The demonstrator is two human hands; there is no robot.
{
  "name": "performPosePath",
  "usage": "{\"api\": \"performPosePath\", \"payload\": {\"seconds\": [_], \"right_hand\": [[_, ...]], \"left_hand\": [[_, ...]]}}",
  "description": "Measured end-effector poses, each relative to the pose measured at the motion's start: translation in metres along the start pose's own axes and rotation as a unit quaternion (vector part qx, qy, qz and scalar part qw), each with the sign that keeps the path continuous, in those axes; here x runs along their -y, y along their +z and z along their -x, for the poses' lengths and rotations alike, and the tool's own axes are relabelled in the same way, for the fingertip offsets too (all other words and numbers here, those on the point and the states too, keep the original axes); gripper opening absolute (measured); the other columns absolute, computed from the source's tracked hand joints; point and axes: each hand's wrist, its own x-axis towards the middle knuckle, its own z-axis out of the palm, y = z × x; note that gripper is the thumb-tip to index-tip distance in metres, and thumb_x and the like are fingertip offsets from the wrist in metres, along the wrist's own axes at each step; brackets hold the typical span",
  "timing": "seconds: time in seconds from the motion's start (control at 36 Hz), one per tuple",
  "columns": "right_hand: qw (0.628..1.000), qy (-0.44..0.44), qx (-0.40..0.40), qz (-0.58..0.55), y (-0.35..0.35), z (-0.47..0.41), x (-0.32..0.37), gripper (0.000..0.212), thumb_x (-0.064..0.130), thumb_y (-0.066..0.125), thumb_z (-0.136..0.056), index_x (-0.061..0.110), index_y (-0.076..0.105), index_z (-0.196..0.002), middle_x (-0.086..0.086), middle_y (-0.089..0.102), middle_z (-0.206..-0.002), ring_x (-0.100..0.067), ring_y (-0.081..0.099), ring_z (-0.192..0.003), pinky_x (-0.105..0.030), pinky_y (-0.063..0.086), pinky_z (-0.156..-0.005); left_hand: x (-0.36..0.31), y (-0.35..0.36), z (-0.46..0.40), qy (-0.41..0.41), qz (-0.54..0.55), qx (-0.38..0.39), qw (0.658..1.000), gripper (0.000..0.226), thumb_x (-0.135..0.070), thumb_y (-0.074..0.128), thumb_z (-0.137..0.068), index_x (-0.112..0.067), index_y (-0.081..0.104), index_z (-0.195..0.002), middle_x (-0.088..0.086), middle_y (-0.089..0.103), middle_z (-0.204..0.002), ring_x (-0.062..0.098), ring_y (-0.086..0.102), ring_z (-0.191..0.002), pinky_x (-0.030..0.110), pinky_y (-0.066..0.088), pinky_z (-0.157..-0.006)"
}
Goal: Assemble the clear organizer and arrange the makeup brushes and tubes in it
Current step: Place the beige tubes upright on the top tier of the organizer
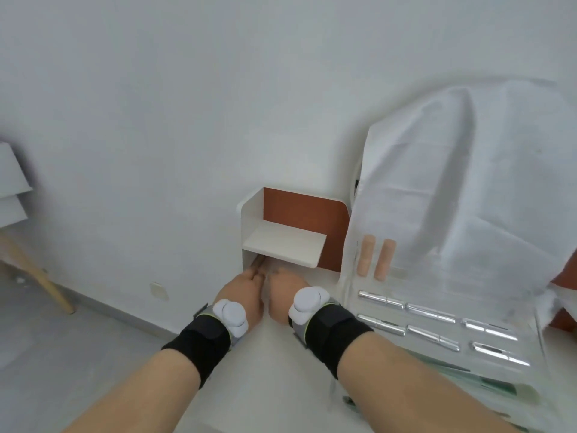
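I see my left hand point(246, 290) beside right hand point(285, 292) | fingers reach under small white desk shelf point(284, 246) | finger state: cannot tell | silver tubes point(431, 310) right.

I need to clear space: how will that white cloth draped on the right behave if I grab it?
The white cloth is probably floppy and light: it hangs in soft folds. Its lower edge overlaps the clear tray, so pulling may drag it.
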Motion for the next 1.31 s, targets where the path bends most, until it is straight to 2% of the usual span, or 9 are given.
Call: {"api": "performPosePath", "payload": {"seconds": [0.25, 0.42, 0.64, 0.83, 0.92, 1.0, 1.06, 1.22, 1.31], "right_hand": [[0.992, -0.008, 0.002, 0.124, 0.024, -0.064, -0.003, 0.049, 0.018, 0.035, -0.101, -0.002, 0.026, -0.145, -0.020, 0.037, -0.144, -0.032, 0.034, -0.135, -0.036, 0.019, -0.115], [0.997, 0.024, -0.009, -0.066, 0.031, -0.076, -0.001, 0.068, 0.023, 0.045, -0.097, 0.009, 0.010, -0.154, -0.011, 0.020, -0.158, -0.029, 0.026, -0.144, -0.038, 0.025, -0.118], [0.998, 0.041, -0.043, -0.015, 0.028, -0.067, -0.004, 0.051, 0.018, 0.044, -0.096, 0.006, 0.032, -0.145, -0.013, 0.036, -0.149, -0.028, 0.031, -0.140, -0.036, 0.024, -0.117], [0.998, 0.061, -0.021, -0.013, 0.019, -0.035, -0.008, 0.024, 0.009, 0.048, -0.092, 0.008, 0.059, -0.113, -0.016, 0.055, -0.126, -0.030, 0.049, -0.120, -0.035, 0.044, -0.095], [0.996, 0.073, -0.022, -0.034, 0.018, -0.020, -0.006, 0.021, 0.012, 0.047, -0.093, 0.007, 0.057, -0.111, -0.015, 0.057, -0.119, -0.030, 0.051, -0.091, -0.031, 0.043, -0.080], [0.996, 0.078, -0.024, -0.040, 0.020, -0.008, -0.005, 0.026, 0.014, 0.045, -0.093, 0.002, 0.057, -0.112, -0.016, 0.061, -0.110, -0.026, 0.047, -0.103, -0.028, 0.037, -0.082], [0.995, 0.082, -0.024, -0.053, 0.018, 0.001, -0.003, 0.025, 0.014, 0.044, -0.094, 0.003, 0.057, -0.113, -0.014, 0.060, -0.109, -0.026, 0.046, -0.111, -0.027, 0.036, -0.079], [0.992, 0.087, -0.039, -0.085, 0.014, 0.026, 0.006, 0.024, 0.014, 0.052, -0.090, 0.007, 0.057, -0.113, -0.014, 0.051, -0.118, -0.025, 0.058, -0.097, -0.028, 0.045, -0.081], [0.989, 0.085, -0.071, -0.096, 0.009, 0.037, 0.007, 0.024, 0.013, 0.053, -0.088, 0.008, 0.059, -0.111, -0.013, 0.054, -0.116, -0.027, 0.060, -0.096, -0.028, 0.045, -0.078]], "left_hand": [[0.010, 0.010, -0.024, -0.016, -0.004, 0.023, 1.000, 0.075, -0.022, 0.043, -0.092, -0.019, 0.002, -0.154, 0.002, 0.011, -0.159, 0.022, 0.030, -0.139, 0.033, 0.038, -0.107], [0.016, 0.019, -0.028, -0.009, -0.025, 0.031, 0.999, 0.073, -0.026, 0.038, -0.093, -0.015, 0.000, -0.154, 0.003, 0.011, -0.160, 0.023, 0.028, -0.137, 0.034, 0.038, -0.108], [0.020, 0.019, -0.021, 0.024, -0.038, -0.009, 0.999, 0.062, -0.017, 0.041, -0.089, -0.014, 0.026, -0.149, 0.005, 0.027, -0.150, 0.026, 0.040, -0.123, 0.032, 0.043, -0.098], [0.016, 0.016, -0.012, 0.023, -0.001, -0.038, 0.999, 0.031, -0.017, 0.045, -0.089, -0.012, 0.063, -0.113, 0.005, 0.046, -0.126, 0.025, 0.055, -0.101, 0.025, 0.039, -0.076], [0.011, 0.011, -0.009, 0.014, 0.013, -0.042, 0.999, 0.038, -0.015, 0.045, -0.092, -0.015, 0.059, -0.127, 0.005, 0.049, -0.120, 0.023, 0.059, -0.092, 0.018, 0.034, -0.072], [0.006, 0.009, -0.008, 0.024, 0.007, -0.023, 0.999, 0.066, -0.015, 0.043, -0.091, -0.038, 0.023, -0.149, 0.007, 0.048, -0.114, 0.024, 0.061, -0.094, 0.022, 0.043, -0.078], [0.003, 0.009, -0.005, 0.020, -0.017, -0.011, 1.000, 0.070, -0.015, 0.042, -0.090, -0.040, 0.017, -0.150, 0.007, 0.048, -0.112, 0.024, 0.060, -0.094, 0.024, 0.044, -0.077], [-0.012, 0.000, 0.011, -0.022, 0.007, 0.003, 1.000, 0.063, -0.008, 0.046, -0.085, -0.030, 0.040, -0.144, 0.009, 0.054, -0.112, 0.024, 0.059, -0.100, 0.023, 0.043, -0.077], [-0.020, -0.008, 0.024, -0.047, 0.050, -0.034, 0.997, 0.031, -0.010, 0.051, -0.084, -0.009, 0.062, -0.113, 0.011, 0.059, -0.105, 0.027, 0.058, -0.091, 0.025, 0.035, -0.067]]}}
